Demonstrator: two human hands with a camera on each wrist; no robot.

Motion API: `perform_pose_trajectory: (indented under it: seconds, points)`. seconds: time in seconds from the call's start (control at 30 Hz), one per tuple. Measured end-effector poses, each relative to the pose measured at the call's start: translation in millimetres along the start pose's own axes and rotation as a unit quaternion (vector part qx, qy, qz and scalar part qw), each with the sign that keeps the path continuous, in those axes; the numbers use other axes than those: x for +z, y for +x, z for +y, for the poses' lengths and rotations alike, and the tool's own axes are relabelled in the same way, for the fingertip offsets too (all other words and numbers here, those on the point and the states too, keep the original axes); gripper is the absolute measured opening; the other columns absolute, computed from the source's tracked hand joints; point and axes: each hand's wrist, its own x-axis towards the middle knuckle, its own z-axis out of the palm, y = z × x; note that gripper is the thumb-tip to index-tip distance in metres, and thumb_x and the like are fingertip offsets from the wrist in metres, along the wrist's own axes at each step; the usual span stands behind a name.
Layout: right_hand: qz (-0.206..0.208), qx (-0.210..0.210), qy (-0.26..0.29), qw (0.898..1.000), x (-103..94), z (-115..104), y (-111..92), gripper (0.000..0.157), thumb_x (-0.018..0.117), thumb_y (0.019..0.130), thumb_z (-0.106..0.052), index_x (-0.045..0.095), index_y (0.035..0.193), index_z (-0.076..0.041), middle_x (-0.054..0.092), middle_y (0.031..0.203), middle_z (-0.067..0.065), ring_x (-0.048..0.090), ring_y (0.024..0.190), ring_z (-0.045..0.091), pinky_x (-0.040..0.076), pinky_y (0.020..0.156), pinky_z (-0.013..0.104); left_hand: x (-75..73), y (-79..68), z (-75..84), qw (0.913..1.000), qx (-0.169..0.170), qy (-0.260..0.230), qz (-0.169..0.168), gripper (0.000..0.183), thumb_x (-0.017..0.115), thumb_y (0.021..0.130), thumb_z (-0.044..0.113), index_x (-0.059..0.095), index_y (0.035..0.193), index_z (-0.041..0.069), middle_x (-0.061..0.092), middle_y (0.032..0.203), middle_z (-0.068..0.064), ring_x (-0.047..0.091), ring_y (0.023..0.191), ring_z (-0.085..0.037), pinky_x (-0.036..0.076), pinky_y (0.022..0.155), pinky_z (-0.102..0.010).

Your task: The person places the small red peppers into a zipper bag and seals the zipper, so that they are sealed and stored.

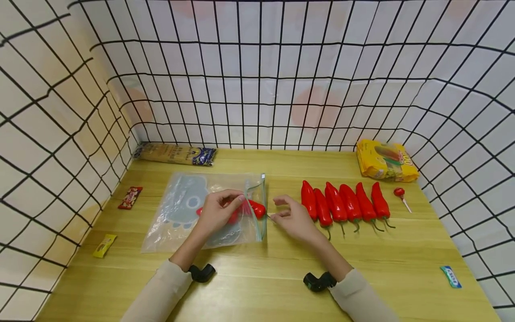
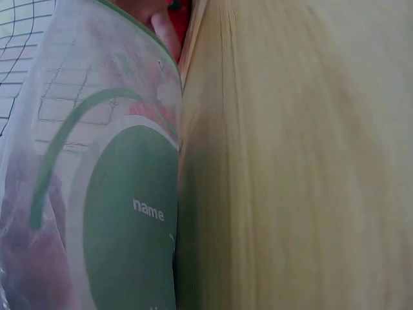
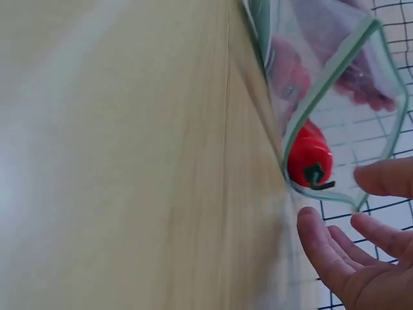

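A clear zip bag (image 1: 165, 228) with a blue cartoon print lies on the table, its mouth facing right. My left hand (image 1: 219, 211) pinches the bag's upper layer near the mouth, which stands raised and open. Inside it are red peppers, blurred by the plastic; one red pepper (image 3: 310, 158) lies at the mouth with its green stem pointing out. Just right of the mouth is my right hand (image 1: 295, 219), its fingers apart and holding nothing, close to that stem. In the left wrist view, the bag's printed side (image 2: 132, 213) hides most of the contents.
Several red peppers (image 1: 349, 202) stand in a row right of my right hand. Behind are a noodle pack (image 1: 173, 153) and a yellow package (image 1: 384, 158). A lollipop (image 1: 399, 192) and small wrapped sweets lie near the sides. Black wire mesh (image 1: 257, 89) encloses the table.
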Motion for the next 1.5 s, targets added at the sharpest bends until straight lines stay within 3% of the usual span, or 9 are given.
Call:
perform_pose_trajectory:
  seconds: [0.13,0.23,0.4,0.57,0.73,1.2,1.33,1.5]
  points:
    - [-0.019,-0.01,0.009,1.0,-9.6,-0.1,-16.5,0.043,0.063,0.095,-0.024,0.051,0.134,-0.01,0.063,0.124,0.009,0.068,0.101,0.021,0.054,0.091,0.036,-1.3,-0.1,0.5,1.0,0.002,-0.004,0.002,0.027,0.069,0.089,0.041,0.075,0.101,0.018,0.073,0.088,0.006,0.06,0.077,-0.012,0.048,0.067,-0.022]
    - [-0.06,-0.019,0.047,0.997,-12.3,-0.5,-27.5,0.041,0.058,0.098,-0.02,0.049,0.134,-0.004,0.065,0.12,0.016,0.069,0.1,0.025,0.055,0.09,0.036,-2.5,-0.2,0.6,1.0,0.003,-0.005,0.002,0.027,0.069,0.089,0.042,0.075,0.101,0.018,0.073,0.088,0.006,0.061,0.077,-0.013,0.048,0.068,-0.022]
    - [-0.113,-0.014,0.095,0.989,-7.7,0.9,-35.0,0.042,0.056,0.099,-0.015,0.044,0.137,-0.001,0.06,0.129,0.022,0.064,0.114,0.03,0.051,0.098,0.039,-3.6,0.0,0.1,1.0,0.004,0.0,0.003,0.023,0.069,0.089,0.042,0.075,0.099,0.022,0.073,0.087,0.007,0.06,0.076,-0.013,0.048,0.066,-0.022]
    - [-0.072,-0.008,0.144,0.987,-2.9,-2.5,-27.2,0.042,0.055,0.099,-0.011,0.044,0.138,-0.001,0.055,0.137,0.017,0.057,0.126,0.029,0.047,0.103,0.034,-3.0,0.3,-0.9,1.0,0.008,-0.001,0.004,0.02,0.069,0.089,0.041,0.075,0.098,0.025,0.073,0.086,0.006,0.059,0.074,-0.012,0.047,0.064,-0.022]
    - [-0.034,-0.046,0.149,0.987,0.8,-8.1,-12.9,0.042,0.056,0.098,-0.008,0.044,0.138,0.0,0.054,0.138,0.017,0.054,0.128,0.029,0.047,0.102,0.03,-0.8,0.7,-0.8,0.9999,0.007,-0.009,0.006,0.017,0.07,0.089,0.039,0.075,0.097,0.026,0.074,0.087,0.006,0.061,0.075,-0.012,0.05,0.067,-0.022]
    - [-0.084,-0.092,0.2,0.972,32.4,-14.4,15.5,0.045,0.052,0.097,0.002,0.039,0.14,0.004,0.047,0.143,0.023,0.049,0.133,0.034,0.045,0.104,0.034,5.4,3.7,-3.7,0.999,0.031,-0.03,0.008,0.022,0.068,0.09,0.035,0.075,0.1,0.017,0.074,0.088,-0.001,0.065,0.075,-0.01,0.054,0.065,-0.022]
    - [-0.074,-0.085,0.173,0.978,27.2,-9.5,14.3,0.045,0.057,0.097,-0.006,0.042,0.14,-0.003,0.049,0.143,0.017,0.052,0.131,0.031,0.047,0.103,0.036,5.4,3.5,-5.1,0.9993,0.02,-0.03,0.013,0.027,0.068,0.09,0.037,0.075,0.1,0.014,0.074,0.088,0.0,0.064,0.075,-0.01,0.053,0.066,-0.022]
    - [-0.026,-0.062,0.113,0.991,0.5,-9.8,1.2,0.044,0.066,0.094,-0.019,0.05,0.134,-0.012,0.056,0.136,0.009,0.06,0.119,0.023,0.052,0.096,0.034,3.0,0.9,-5.0,0.9993,0.005,-0.029,0.021,0.032,0.069,0.088,0.039,0.075,0.101,0.011,0.074,0.089,0.002,0.064,0.077,-0.012,0.053,0.067,-0.022]
